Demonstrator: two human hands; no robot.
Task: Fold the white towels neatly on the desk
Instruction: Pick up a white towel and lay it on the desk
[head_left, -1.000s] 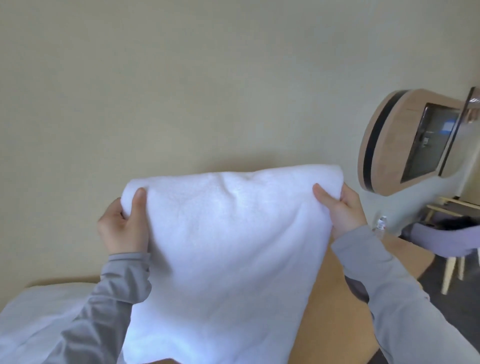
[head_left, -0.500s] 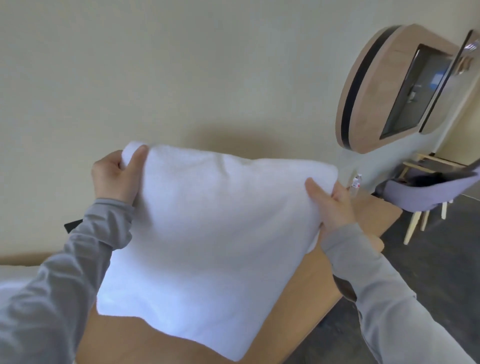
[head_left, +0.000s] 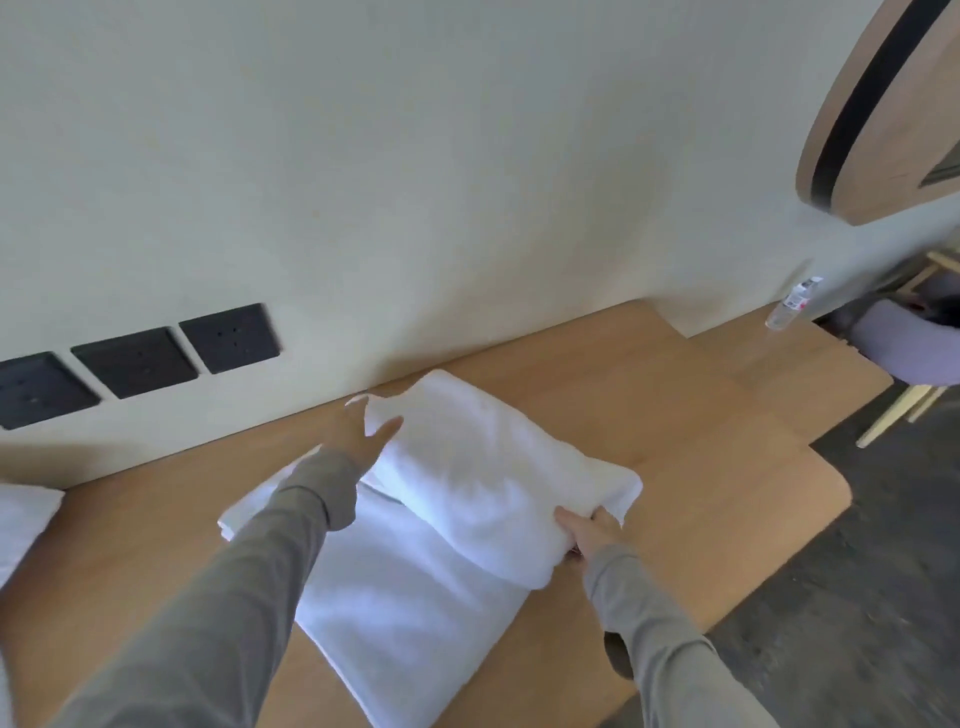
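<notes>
Desk (head_left: 701, 467): light wood, back edge against a pale wall carrying three black sockets (head_left: 135, 361); a water bottle (head_left: 792, 304) stands near the back right corner. The white towel (head_left: 483, 467) sits mid-desk, toward the back edge. Its thick folded bulk rests over the far end of a flat white layer (head_left: 405, 613) that runs toward the front edge; I cannot tell whether that is the same cloth or a second towel. My left hand (head_left: 371, 431) pinches the fold's back-left corner, thumb on top. My right hand (head_left: 592, 532) grips its front-right side, fingers tucked under. The fold's long axis runs between my hands, back-left to front-right, with left nearer the wall and right nearer the front edge. Judgement: squaring comes next, so both ends should drop level onto the layer.
</notes>
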